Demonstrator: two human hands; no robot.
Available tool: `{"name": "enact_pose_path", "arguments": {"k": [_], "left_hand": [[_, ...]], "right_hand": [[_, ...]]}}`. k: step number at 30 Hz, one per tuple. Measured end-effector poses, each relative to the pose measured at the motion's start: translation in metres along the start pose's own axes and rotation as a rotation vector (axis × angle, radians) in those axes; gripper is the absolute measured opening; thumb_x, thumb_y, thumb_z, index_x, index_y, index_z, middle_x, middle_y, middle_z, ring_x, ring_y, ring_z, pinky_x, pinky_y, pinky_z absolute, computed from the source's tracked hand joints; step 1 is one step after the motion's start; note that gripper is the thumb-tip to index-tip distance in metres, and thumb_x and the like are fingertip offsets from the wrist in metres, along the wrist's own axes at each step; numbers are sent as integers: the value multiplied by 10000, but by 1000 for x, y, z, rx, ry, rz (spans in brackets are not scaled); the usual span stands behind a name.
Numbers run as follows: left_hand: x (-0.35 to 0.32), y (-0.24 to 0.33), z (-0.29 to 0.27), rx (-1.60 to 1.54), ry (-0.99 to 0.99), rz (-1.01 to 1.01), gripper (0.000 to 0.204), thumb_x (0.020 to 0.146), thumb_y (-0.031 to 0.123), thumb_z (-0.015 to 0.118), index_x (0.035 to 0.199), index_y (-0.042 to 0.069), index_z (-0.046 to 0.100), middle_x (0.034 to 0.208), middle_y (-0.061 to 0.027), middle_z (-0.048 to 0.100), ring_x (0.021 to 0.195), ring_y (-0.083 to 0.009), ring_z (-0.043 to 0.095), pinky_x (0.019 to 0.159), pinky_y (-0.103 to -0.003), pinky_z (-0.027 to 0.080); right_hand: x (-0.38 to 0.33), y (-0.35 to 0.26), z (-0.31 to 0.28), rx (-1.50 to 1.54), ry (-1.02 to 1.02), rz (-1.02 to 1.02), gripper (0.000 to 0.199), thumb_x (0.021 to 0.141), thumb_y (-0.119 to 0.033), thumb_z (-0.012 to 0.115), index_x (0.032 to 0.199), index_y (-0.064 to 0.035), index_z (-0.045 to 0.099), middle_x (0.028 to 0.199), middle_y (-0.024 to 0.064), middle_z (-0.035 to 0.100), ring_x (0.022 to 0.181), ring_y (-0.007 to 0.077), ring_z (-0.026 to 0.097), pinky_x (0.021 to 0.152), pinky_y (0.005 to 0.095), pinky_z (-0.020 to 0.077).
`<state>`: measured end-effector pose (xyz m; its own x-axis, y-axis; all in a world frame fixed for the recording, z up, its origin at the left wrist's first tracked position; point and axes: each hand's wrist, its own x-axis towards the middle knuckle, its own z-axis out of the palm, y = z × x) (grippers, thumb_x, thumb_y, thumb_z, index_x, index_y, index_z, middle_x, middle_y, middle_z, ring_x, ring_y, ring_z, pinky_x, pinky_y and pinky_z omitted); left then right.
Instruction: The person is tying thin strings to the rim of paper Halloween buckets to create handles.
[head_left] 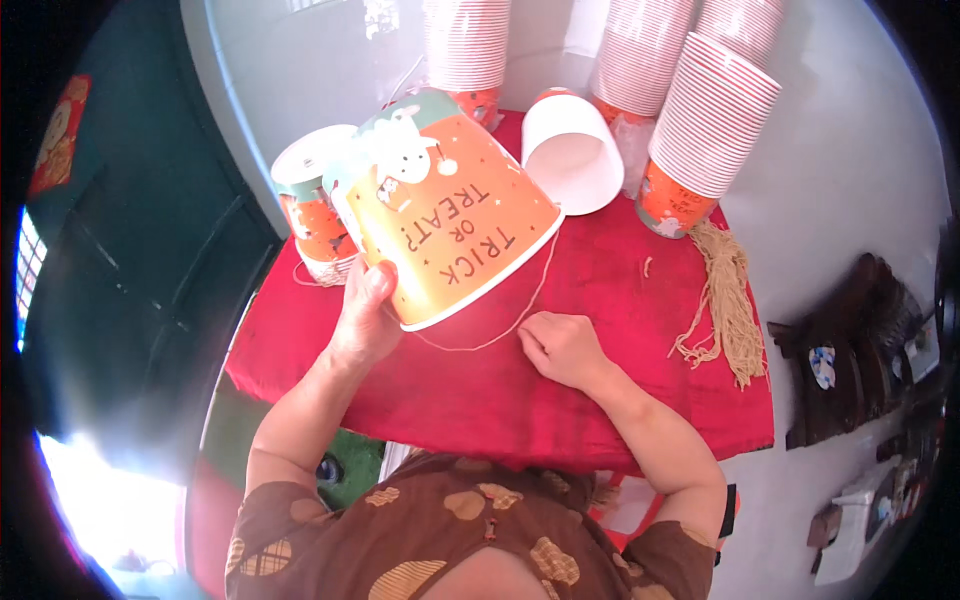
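Note:
My left hand (368, 312) grips an orange paper bucket (450, 215) by its lower edge, thumb on the outside. The bucket is tilted, with its printing upside down and its green base end up. From its white rim hangs a thin string (478, 349) in a loose loop. Beside that loop my right hand (566, 350) rests over the red cloth, fingers curled closed. Whether the string runs into those fingers is hidden. Just left of the held bucket stands a similar bucket (322, 228), upside down, with string around its rim.
A red cloth (620, 300) covers the table. An open bucket (575, 160) lies tipped at the back, near tall stacks of nested buckets (712, 115). A bundle of beige strings (732, 300) lies at the right edge. A dark green door (120, 250) stands left.

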<state>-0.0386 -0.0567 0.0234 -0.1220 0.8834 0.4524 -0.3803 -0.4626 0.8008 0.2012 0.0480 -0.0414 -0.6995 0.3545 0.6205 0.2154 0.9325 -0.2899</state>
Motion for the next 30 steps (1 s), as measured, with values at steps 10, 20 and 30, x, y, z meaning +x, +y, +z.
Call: {"name": "enact_pose_path", "arguments": {"k": [10,20,30], "left_hand": [[2,17,25,100,149,-152,811,770,344,794,1341,-14,343,1229,-123,544,1119,-196,569,945,-338,490],[10,-25,27,239,-32,-343,914,927,512,544,1477,-42,69,1450,-209,317,1359,-256,313,1126,-381,265],[17,-37,42,445,-91,-550,883,926,468,570,1498,-3,89,1448,-241,330,1341,-296,364,1092,-417,314]], "right_hand": [[2,-4,-1,144,178,268,125,831,-76,631,936,-16,600,687,153,617,607,308,634,535,382,499],[-10,29,-2,235,346,280,336,887,-168,588,1168,16,565,1009,160,670,936,338,653,788,378,509],[-43,33,7,1659,364,433,430,973,-141,510,1378,-84,377,1359,79,469,1232,216,481,1041,371,422]]}}
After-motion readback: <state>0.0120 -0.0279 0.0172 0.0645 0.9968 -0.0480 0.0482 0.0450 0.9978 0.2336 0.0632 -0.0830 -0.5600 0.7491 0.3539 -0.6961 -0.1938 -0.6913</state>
